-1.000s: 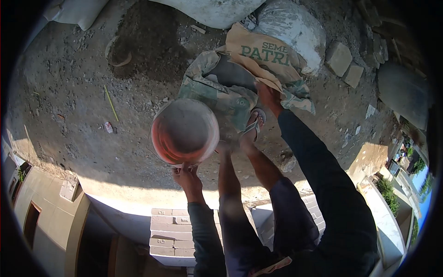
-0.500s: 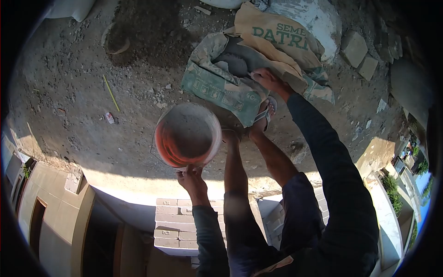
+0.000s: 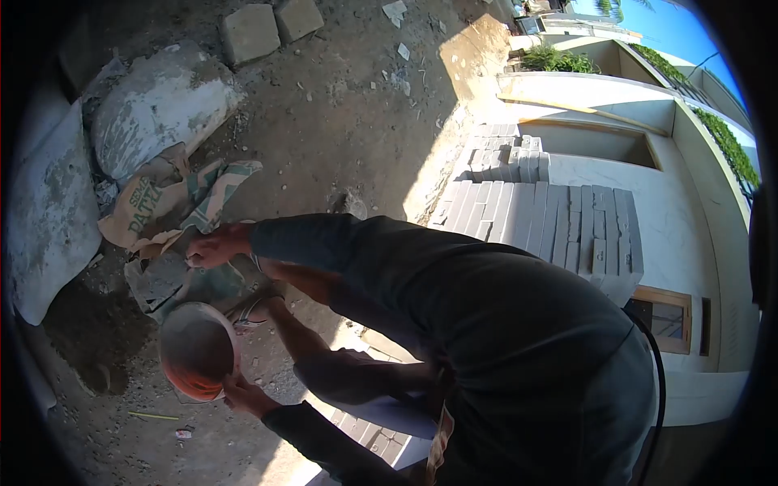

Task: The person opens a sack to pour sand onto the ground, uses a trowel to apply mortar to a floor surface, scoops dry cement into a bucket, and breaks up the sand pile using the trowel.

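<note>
gripping the bucket by its rim is your left hand. your right hand is at the open bag, grip unclear.

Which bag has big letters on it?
The torn brown bag by the person's right hand; the white sacks show no letters.

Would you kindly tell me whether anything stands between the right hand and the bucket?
Yes, the bag does: its green side lies between the right hand and the bucket, which the left hand holds at the rim. Nothing else visible blocks that path.
</note>
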The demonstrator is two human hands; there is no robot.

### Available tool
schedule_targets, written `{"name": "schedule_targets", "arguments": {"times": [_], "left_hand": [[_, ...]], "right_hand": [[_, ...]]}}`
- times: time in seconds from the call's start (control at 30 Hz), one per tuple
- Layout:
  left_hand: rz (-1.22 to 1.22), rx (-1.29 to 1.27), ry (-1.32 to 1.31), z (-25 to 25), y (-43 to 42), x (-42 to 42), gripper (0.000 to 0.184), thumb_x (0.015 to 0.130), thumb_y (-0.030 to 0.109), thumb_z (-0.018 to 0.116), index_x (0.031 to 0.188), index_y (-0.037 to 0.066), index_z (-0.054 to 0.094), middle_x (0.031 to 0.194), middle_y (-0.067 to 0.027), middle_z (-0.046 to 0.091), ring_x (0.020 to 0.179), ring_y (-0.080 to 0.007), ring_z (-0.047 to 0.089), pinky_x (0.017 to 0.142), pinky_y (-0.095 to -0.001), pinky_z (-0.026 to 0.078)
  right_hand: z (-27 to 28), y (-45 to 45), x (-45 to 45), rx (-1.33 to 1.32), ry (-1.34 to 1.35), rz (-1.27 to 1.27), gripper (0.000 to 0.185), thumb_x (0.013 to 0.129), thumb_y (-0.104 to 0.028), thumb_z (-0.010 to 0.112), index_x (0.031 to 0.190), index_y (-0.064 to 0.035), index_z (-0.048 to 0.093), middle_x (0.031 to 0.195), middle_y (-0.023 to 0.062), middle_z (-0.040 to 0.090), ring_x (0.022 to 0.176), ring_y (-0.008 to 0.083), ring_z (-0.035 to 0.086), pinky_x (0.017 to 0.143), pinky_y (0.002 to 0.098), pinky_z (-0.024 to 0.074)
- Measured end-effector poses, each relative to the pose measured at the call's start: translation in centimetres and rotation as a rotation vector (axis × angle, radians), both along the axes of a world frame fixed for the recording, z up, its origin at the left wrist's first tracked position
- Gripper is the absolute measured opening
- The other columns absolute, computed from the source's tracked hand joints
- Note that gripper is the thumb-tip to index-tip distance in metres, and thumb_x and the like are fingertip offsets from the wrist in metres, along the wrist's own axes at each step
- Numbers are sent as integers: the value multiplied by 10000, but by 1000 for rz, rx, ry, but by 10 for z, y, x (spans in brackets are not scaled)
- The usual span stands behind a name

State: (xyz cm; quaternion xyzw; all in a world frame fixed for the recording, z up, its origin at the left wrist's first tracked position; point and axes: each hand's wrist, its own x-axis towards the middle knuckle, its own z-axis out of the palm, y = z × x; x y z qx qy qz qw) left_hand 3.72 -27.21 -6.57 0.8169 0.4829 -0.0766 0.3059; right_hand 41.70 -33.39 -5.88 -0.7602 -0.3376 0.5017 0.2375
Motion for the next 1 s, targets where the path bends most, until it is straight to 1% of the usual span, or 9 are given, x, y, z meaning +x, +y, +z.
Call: {"name": "schedule_targets", "arguments": {"times": [0.03,0.27,0.33,0.43,0.53,0.63,0.77,0.87,1.0], "left_hand": [[-104,63,-108,-11,9,-4,222,797,113,699,997,66,616,878,-115,681,819,-298,636,749,-411,425],[-313,143,-60,-7,54,7,299,785,105,707,1060,68,596,927,-93,665,873,-309,640,784,-442,452],[-345,133,-257,-17,65,-4,310,770,94,715,1052,52,593,905,-106,657,872,-315,642,762,-443,481],[-344,86,-211,-4,83,1,313,742,64,726,1028,43,603,908,-131,652,835,-327,644,742,-422,504],[-346,-28,-193,5,110,-10,330,735,72,731,1037,43,601,925,-135,652,862,-342,633,752,-440,493],[-411,92,-395,-4,128,-21,349,749,92,721,1072,45,597,949,-121,653,883,-346,621,781,-454,466],[-434,71,-340,10,151,-20,313,772,91,700,1068,43,609,960,-124,661,866,-358,613,773,-457,454],[-400,50,-261,3,162,-27,307,768,32,683,1065,23,605,955,-160,643,865,-359,613,780,-462,466],[-306,23,-315,-10,164,-36,314,769,24,682,1075,25,613,949,-163,657,817,-346,636,725,-443,491]], "right_hand": [[10,-3,-8,185,-84,5,287,861,-278,481,857,-34,632,863,177,634,835,369,602,777,460,475],[61,-9,-92,168,-197,62,256,814,-261,576,862,-17,637,772,201,631,806,346,635,746,456,485],[55,-6,-124,107,-328,173,251,767,-240,613,877,-16,642,846,177,622,832,302,629,716,417,510],[46,10,-166,118,-638,170,313,716,-233,638,952,-27,646,939,127,574,876,263,599,687,370,523],[60,31,-189,84,-710,125,378,701,-240,641,1024,-43,638,985,89,520,906,244,567,677,354,517],[75,53,-201,44,-602,75,444,712,-241,663,1121,-78,609,968,93,529,910,251,570,701,371,518],[84,71,-205,12,-478,-35,481,750,-249,672,1200,-114,573,998,111,543,944,289,585,730,410,516],[85,72,-197,55,-324,-278,397,750,-203,652,1122,-75,595,969,163,567,911,366,598,738,466,494],[65,50,-172,4,-350,-346,394,790,-230,638,1155,-90,590,984,169,582,883,384,612,743,482,487]]}}
